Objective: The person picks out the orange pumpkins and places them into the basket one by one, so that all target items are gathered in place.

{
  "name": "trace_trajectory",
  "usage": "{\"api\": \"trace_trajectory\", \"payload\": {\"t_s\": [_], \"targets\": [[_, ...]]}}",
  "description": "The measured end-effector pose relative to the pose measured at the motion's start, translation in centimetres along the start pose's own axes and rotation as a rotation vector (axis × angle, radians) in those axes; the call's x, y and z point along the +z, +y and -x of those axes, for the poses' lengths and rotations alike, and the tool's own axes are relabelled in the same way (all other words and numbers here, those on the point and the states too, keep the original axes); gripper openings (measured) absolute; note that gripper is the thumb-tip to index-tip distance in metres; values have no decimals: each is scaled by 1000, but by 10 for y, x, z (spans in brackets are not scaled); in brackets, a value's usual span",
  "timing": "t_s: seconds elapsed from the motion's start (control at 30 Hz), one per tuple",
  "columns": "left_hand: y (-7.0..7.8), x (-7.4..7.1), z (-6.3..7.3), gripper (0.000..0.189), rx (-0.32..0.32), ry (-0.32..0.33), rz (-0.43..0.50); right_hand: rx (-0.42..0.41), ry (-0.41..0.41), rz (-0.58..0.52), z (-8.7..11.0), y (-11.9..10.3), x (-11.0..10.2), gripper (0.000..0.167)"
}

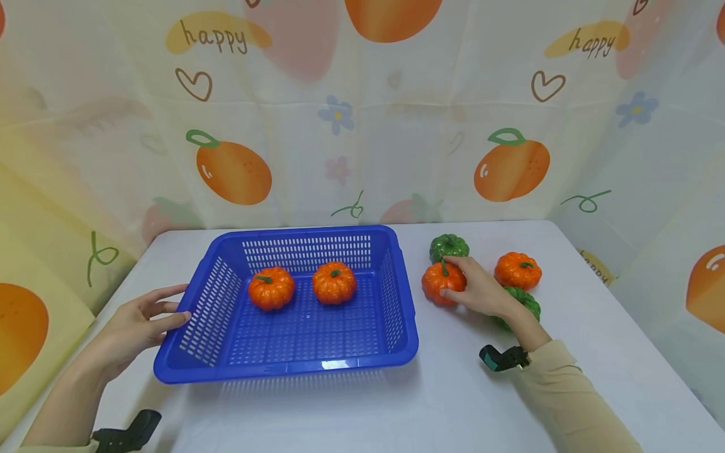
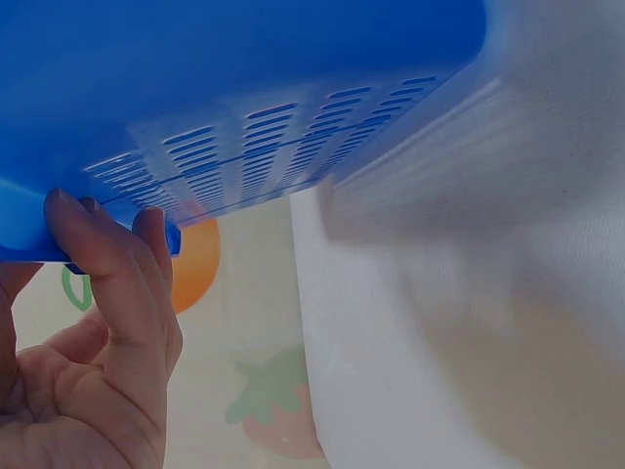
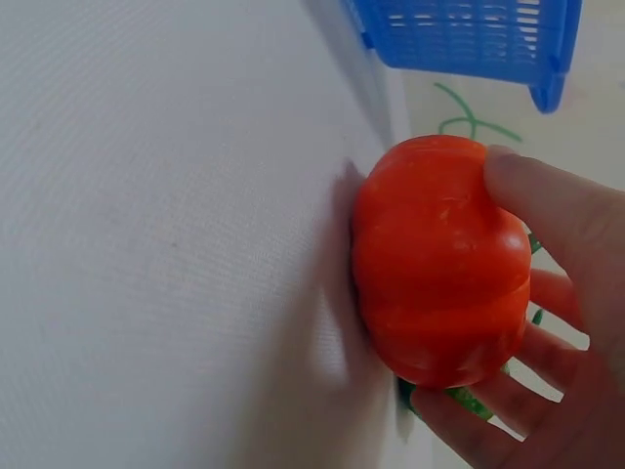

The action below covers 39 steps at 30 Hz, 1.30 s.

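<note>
My left hand (image 1: 133,322) grips the left rim of a blue plastic basket (image 1: 266,370), which looks slightly raised on its near side, with a shadow beneath. In the left wrist view, fingers (image 2: 107,269) curl at the basket's edge. Two orange toy pumpkins with green stems, a left one (image 1: 271,289) and a right one (image 1: 334,283), sit inside. To the right of the basket, my right hand (image 1: 487,290) holds another orange pumpkin (image 1: 434,283) between thumb and fingers. The right wrist view shows this pumpkin (image 3: 439,259) close to the white tabletop, its grooved side facing the camera.
A green pumpkin (image 1: 449,246) stands just behind the held one. Farther right are an orange pumpkin (image 1: 515,270) and a second green pumpkin (image 1: 528,301), partly hidden by my right forearm. A fruit-print curtain (image 1: 362,163) hangs behind the white table (image 1: 340,421).
</note>
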<state>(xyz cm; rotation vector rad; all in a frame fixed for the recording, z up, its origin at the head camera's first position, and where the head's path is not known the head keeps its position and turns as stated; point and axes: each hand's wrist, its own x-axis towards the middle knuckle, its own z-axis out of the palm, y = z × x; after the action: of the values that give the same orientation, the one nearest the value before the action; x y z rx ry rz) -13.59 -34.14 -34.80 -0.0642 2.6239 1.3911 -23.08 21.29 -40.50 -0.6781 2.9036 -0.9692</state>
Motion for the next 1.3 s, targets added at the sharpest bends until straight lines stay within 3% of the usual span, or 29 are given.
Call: {"api": "trace_trajectory", "payload": {"t_s": [0.33, 0.5, 1.3], "targets": [[0, 0, 0, 69, -2, -4, 6, 76, -77, 49, -1, -1, -3, 74], [0, 0, 0, 68, 0, -5, 4, 93, -106, 22, -3, 0, -5, 74], [0, -1, 0, 68, 9, -6, 13, 96, -69, -11, -3, -2, -8, 73]]}}
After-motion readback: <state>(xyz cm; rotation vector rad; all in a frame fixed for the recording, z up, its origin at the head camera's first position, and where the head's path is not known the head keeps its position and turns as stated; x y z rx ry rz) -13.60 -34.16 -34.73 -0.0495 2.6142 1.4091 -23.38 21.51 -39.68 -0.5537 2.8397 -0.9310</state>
